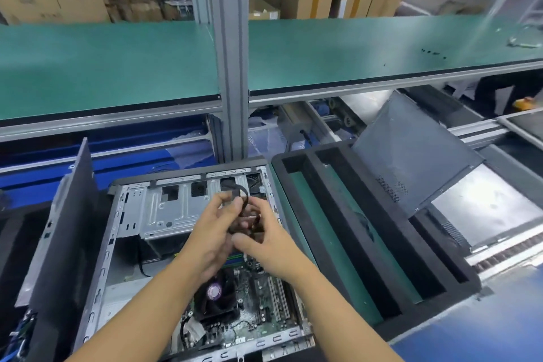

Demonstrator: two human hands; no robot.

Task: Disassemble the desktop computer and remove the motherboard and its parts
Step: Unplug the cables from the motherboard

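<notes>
Both hands are bunching a flat black ribbon cable (242,209) above the open grey metal desktop case (152,209), likely coiling it clear of the board. Left hand (211,232) and right hand (264,241) are each pinching the cable, grip pressed on it. Green motherboard (264,311) with round black cooler fan (216,300) is lying flat inside the case, long axis running away from the person.
</notes>
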